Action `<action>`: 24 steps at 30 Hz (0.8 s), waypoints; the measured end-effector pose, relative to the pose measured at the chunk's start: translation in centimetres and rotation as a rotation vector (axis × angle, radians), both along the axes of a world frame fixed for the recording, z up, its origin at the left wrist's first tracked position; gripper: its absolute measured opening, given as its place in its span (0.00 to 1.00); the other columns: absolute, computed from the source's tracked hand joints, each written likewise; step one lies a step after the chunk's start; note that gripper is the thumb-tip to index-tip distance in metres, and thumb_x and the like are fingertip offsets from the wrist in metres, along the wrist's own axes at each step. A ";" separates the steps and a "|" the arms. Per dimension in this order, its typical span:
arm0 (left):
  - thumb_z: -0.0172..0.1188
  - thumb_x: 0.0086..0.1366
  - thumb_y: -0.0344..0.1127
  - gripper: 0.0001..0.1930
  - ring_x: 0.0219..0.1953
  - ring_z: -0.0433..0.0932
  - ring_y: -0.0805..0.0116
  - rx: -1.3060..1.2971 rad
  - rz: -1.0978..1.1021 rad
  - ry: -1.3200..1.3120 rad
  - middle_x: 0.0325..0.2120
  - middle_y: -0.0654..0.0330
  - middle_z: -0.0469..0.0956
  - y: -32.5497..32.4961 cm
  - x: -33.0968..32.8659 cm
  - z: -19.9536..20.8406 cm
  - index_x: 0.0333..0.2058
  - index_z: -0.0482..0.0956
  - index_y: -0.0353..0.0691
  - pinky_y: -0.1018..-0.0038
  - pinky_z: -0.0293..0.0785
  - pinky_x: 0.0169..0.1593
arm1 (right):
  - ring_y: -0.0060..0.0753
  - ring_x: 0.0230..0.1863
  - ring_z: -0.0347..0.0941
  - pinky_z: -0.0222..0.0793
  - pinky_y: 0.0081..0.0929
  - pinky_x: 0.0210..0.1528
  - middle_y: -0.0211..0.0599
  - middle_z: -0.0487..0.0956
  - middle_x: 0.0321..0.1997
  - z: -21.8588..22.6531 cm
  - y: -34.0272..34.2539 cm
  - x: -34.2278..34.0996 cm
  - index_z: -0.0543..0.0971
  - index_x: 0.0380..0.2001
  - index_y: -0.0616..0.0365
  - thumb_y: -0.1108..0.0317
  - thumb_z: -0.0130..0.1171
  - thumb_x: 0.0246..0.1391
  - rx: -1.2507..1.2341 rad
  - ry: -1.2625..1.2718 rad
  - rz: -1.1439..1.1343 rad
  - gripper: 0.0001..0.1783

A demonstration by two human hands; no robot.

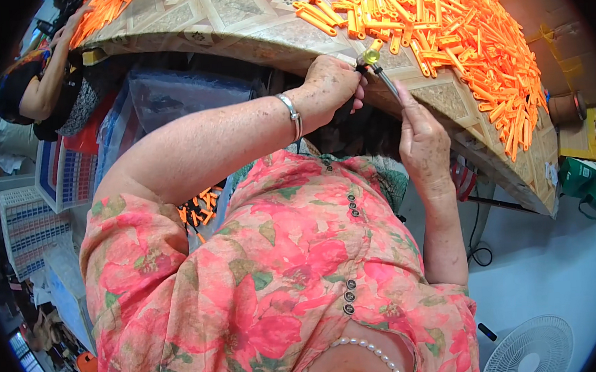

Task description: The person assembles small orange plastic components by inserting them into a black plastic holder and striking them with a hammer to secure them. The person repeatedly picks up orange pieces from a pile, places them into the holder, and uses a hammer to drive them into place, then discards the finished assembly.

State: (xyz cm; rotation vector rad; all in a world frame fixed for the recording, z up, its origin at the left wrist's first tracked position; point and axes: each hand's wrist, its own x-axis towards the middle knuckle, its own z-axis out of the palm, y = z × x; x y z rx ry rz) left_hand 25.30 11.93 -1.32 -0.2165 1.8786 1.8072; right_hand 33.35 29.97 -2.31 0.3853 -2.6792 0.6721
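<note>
My left hand [336,85], with a silver bangle on its wrist, is closed at the table's near edge. Its fingers hide most of what they hold; something black shows below them. My right hand [422,132] grips the thin metal shaft of a small hammer [387,81]. The hammer's head, with a translucent yellow face and a black part, is right beside my left fingers. Just beyond, a heap of orange plastic handle-like pieces [431,18] covers the far and right part of the patterned table [245,24].
Another person's arm [46,89] reaches to a second orange pile [103,16] at far left. Striped bags [76,170] and a plastic-wrapped stack [187,90] stand left below the table. A white fan [530,349] is at lower right; a green bag [586,183] hangs at right.
</note>
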 end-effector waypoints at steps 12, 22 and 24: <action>0.51 0.69 0.32 0.09 0.20 0.75 0.73 0.035 0.045 -0.011 0.20 0.63 0.76 0.2 0.0 0.0 0.34 0.78 0.34 0.76 0.72 0.25 | 0.54 0.39 0.77 0.73 0.46 0.39 0.48 0.80 0.40 0.4 0.6 -0.8 0.69 0.62 0.43 0.75 0.50 0.59 -0.008 -0.040 -0.027 0.28; 0.51 0.69 0.30 0.09 0.22 0.75 0.72 0.108 0.084 -0.029 0.21 0.61 0.76 0.2 0.0 -0.4 0.33 0.78 0.32 0.76 0.75 0.26 | 0.53 0.37 0.77 0.73 0.46 0.39 0.46 0.80 0.38 -0.8 1.1 -0.7 0.70 0.62 0.38 0.73 0.50 0.60 -0.020 0.002 -0.017 0.28; 0.51 0.69 0.30 0.09 0.22 0.75 0.71 0.096 0.088 -0.037 0.21 0.61 0.76 0.1 0.1 -0.2 0.33 0.78 0.32 0.76 0.75 0.26 | 0.53 0.37 0.77 0.73 0.46 0.39 0.47 0.80 0.37 0.0 1.2 -0.9 0.70 0.62 0.38 0.73 0.50 0.60 -0.029 0.073 0.015 0.27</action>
